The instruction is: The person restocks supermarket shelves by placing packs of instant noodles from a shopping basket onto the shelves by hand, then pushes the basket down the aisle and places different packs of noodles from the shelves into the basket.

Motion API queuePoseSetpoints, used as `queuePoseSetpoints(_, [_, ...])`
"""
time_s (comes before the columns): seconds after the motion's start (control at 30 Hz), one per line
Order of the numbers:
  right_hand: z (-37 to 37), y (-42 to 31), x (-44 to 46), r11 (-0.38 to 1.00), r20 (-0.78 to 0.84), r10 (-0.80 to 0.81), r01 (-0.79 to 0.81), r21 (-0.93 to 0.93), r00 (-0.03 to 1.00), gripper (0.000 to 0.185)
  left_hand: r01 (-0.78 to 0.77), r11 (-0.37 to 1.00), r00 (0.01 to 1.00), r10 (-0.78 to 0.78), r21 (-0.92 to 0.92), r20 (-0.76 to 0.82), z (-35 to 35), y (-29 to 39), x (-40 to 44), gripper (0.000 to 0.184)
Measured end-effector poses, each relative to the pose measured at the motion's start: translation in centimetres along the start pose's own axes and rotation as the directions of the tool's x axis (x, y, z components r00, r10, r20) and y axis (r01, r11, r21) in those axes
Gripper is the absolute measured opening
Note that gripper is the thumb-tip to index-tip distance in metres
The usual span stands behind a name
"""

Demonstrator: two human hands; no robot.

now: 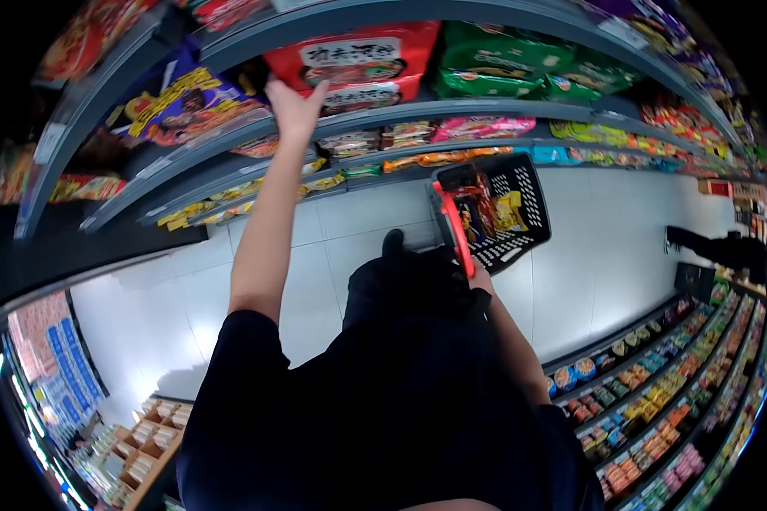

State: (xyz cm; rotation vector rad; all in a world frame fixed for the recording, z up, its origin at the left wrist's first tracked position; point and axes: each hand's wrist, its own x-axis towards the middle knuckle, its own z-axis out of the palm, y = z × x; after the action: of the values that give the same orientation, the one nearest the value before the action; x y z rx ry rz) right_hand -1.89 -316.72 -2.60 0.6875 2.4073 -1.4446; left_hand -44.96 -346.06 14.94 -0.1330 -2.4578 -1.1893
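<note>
My left hand [296, 109] reaches up to the shelf and grips the left end of a red noodle pack [354, 60], thumb on its front, the other fingers partly hidden at its side. A second red pack edge shows just below it. Green packs [507, 64] sit to the right on the same shelf, and a purple bag [183, 102] is at the left. My right hand [481, 278] is closed around the red handle [453, 223] of a black shopping basket [533, 196]. Inside the basket lie a yellow packet [510, 211] and some dark red and purple packets.
Lower shelves [418, 153] with colourful packets run below my left hand. Across the tiled floor [588, 230], more stocked shelves [648, 383] stand at the lower right. A person in dark clothes [716, 247] is farther along the aisle. A wooden display rack [149, 443] stands at the lower left.
</note>
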Motion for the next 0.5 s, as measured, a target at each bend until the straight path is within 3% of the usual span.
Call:
queuePoseSetpoints(0.03, [-0.2,-0.4,0.0,0.998,-0.015,-0.051,0.051,-0.033,0.999,0.028,-0.022,1.000,1.000,0.022,-0.009,-0.012,-0.1,0.2,-0.1,0.093])
queuePoseSetpoints(0.07, [-0.4,-0.8,-0.1,0.999,-0.012,0.008,-0.009,-0.046,1.000,0.027,-0.031,0.992,0.999,0.033,-0.125,0.016,-0.2,0.5,-0.4,0.098])
queuePoseSetpoints(0.17, [-0.2,-0.2,-0.4,0.992,-0.081,0.122,-0.124,-0.026,0.989,0.027,-0.031,0.979,0.999,0.023,-0.200,-0.042,1.1,-2.2,-2.8,0.110])
queuePoseSetpoints(0.2, [-0.3,-0.1,-0.7,0.991,-0.104,0.123,-0.128,-0.044,0.987,0.027,-0.092,0.990,0.995,0.089,-0.108,-0.037,0.8,-2.4,-4.0,0.108])
queuePoseSetpoints(0.27, [-1.2,-0.3,-1.6,0.981,-0.136,0.163,-0.175,-0.082,0.977,0.026,-0.011,0.970,0.997,0.030,-0.244,0.072,0.7,-2.6,-6.8,0.095])
queuePoseSetpoints(0.33, [-2.5,-1.2,-2.6,0.959,-0.144,0.238,-0.255,-0.120,0.961,0.026,0.164,0.967,0.959,-0.110,-0.196,0.262,1.3,-4.1,-9.9,0.079])
queuePoseSetpoints(0.37, [-2.6,0.7,-2.8,0.963,-0.147,0.247,-0.260,-0.076,0.958,0.028,0.209,0.974,0.914,-0.163,-0.088,0.370,2.4,-6.6,-11.7,0.069])
queuePoseSetpoints(0.4, [-3.2,0.9,-3.5,0.956,-0.166,0.273,-0.286,-0.065,0.948,0.028,0.291,0.941,0.863,-0.180,-0.174,0.472,2.7,-4.6,-13.6,0.056])
queuePoseSetpoints(0.47, [-4.4,1.7,-4.7,0.955,-0.211,0.278,-0.294,-0.048,0.937,0.030,0.109,0.994,0.675,-0.076,0.002,0.734,4.2,-4.8,-16.7,0.048])
queuePoseSetpoints(0.5, [-5.2,2.2,-5.4,0.964,-0.269,0.231,-0.257,-0.065,0.935,0.025,0.139,0.990,0.536,-0.081,0.007,0.840,4.9,-3.6,-18.3,0.046])
